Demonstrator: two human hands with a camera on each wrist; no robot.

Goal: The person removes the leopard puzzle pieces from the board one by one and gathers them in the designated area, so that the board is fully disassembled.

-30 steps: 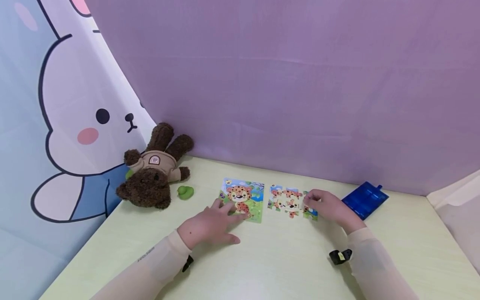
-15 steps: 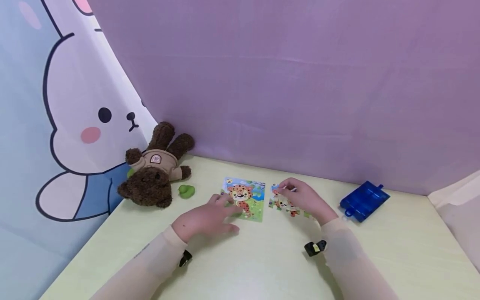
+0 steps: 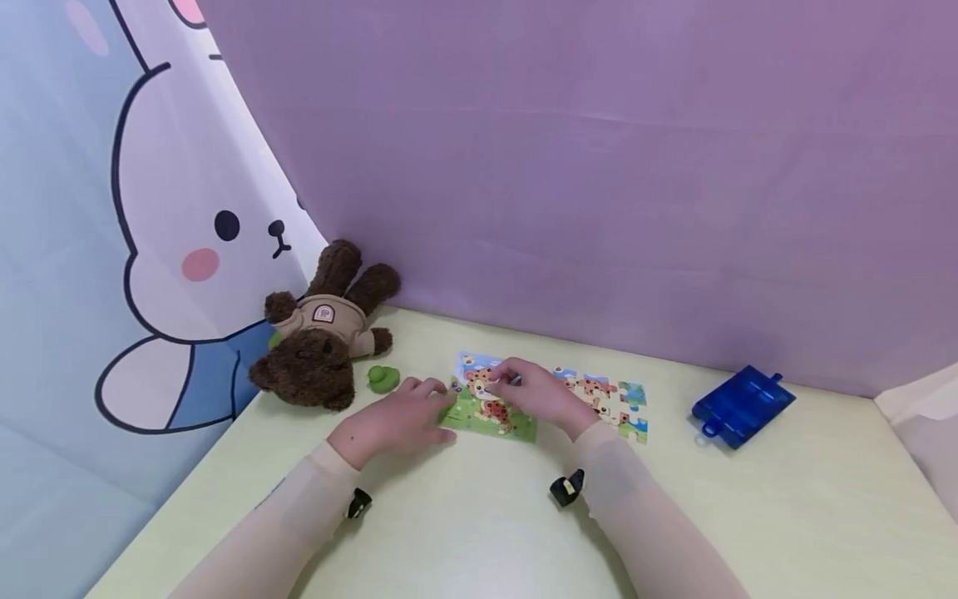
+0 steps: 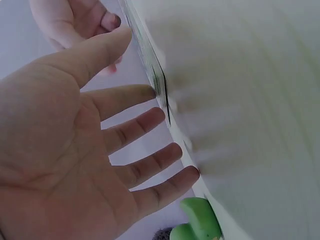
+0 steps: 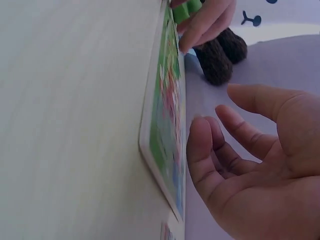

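Note:
A picture card of a spotted cub (image 3: 494, 416) lies flat on the table, seen nearly edge-on in both wrist views. My left hand (image 3: 404, 420) is at its left side, with fingers spread and the index fingertip at the card's edge in the left wrist view. My right hand (image 3: 542, 395) hovers over the card's upper right part. Its fingers are loosely bent, with thumb and index apart in the right wrist view (image 5: 260, 160); nothing shows between them. Puzzle pieces (image 3: 632, 399) with a similar cub lie in rows right of the card, partly hidden by the right hand.
A blue plastic case (image 3: 744, 406) lies at the right. Left of the card are a small green duck (image 3: 383, 378) and a brown teddy bear (image 3: 310, 366) lying on its back. A purple cloth (image 3: 561, 208) hangs behind the table (image 3: 479, 532).
My right hand has moved left, from the right end of the puzzle pieces across them to above the picture card. My left hand has drawn back slightly left. The head view has shifted a little.

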